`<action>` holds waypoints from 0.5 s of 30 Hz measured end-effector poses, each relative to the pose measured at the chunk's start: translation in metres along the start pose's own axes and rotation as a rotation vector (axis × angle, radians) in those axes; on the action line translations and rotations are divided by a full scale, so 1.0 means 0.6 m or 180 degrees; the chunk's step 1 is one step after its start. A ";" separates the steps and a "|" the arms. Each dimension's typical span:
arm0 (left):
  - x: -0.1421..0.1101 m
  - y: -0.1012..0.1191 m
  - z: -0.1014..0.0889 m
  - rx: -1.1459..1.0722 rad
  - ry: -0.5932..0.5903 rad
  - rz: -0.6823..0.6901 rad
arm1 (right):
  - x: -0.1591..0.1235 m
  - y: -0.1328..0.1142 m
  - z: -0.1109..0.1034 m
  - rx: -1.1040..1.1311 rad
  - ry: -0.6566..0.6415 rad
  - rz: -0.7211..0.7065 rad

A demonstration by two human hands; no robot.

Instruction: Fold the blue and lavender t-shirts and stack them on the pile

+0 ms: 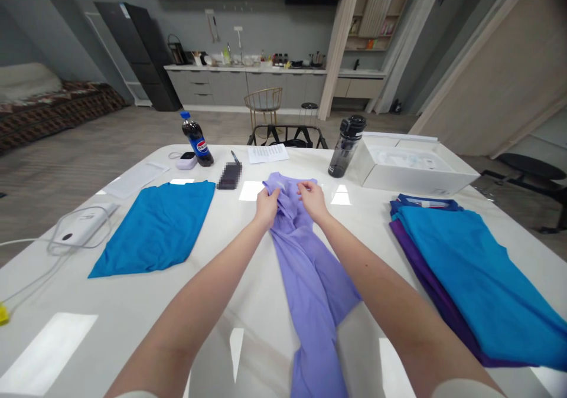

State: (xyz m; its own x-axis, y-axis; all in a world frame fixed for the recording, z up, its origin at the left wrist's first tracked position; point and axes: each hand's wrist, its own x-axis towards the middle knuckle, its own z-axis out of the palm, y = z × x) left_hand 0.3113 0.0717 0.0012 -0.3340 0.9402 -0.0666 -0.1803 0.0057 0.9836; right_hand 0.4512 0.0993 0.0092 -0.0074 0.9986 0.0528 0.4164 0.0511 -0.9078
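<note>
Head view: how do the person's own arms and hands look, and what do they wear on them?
The left hand and right hand are bare, with no gloves, rings or watch showing. The left forearm and right forearm are bare too. A white left sleeve and right sleeve show at the bottom edge.

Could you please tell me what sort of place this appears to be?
Likely an open-plan home or apartment: a kitchen counter with cabinets, a tall dark refrigerator, and a patterned sofa.
</note>
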 end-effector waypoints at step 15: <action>0.050 0.069 -0.271 0.2789 0.1374 0.1548 | -0.010 -0.011 0.066 -0.2092 -0.0568 -0.0310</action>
State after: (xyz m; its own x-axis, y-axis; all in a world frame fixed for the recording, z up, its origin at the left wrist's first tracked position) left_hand 0.1433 0.0450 0.0127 -0.5186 0.7097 0.4768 0.7235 0.0670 0.6871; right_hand 0.4127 0.0938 -0.0015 -0.1989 0.9800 0.0008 0.8709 0.1772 -0.4585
